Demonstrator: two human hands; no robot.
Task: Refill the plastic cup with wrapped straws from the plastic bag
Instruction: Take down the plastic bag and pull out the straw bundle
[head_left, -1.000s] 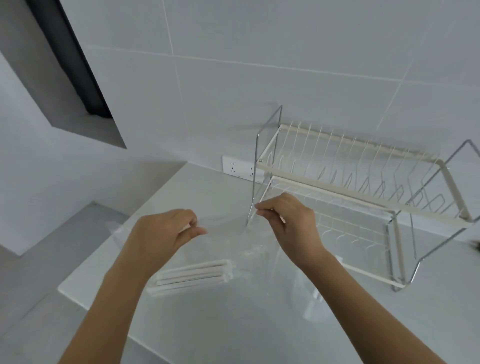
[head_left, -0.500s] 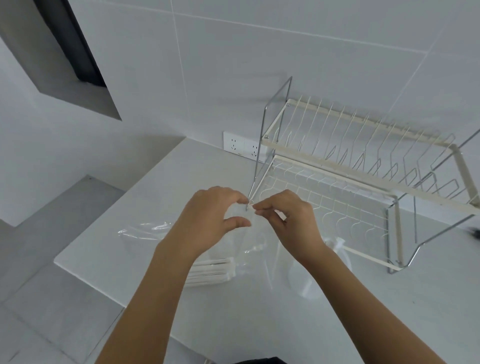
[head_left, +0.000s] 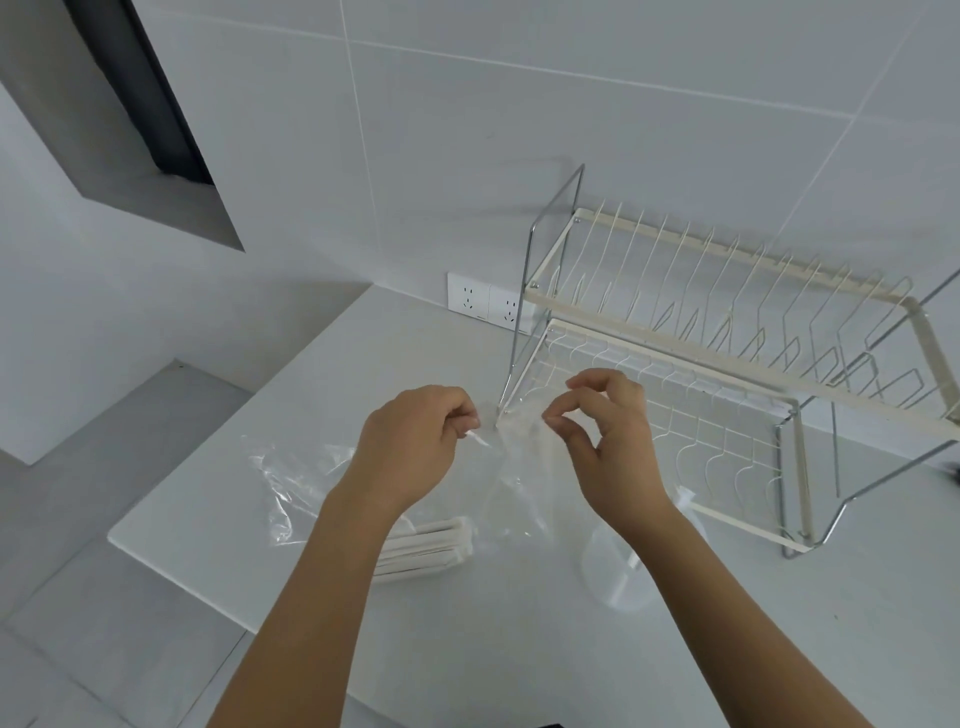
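White tabletop (head_left: 260, 499) carries the plastic bag (head_left: 291, 467), mouth pinched by left hand (head_left: 410, 457) and right hand (head_left: 608, 447), wrapped straws (head_left: 426, 545) lengthwise beneath the left, plastic cup (head_left: 623, 571) under the right.

Wire dish rack (head_left: 727, 338) on counter (head_left: 291, 415), wall socket (head_left: 485, 304) behind

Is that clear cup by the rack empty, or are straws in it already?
Empty, it seems: the plastic cup shows only bare counter through it. The wrapped straws lie inside the plastic bag.
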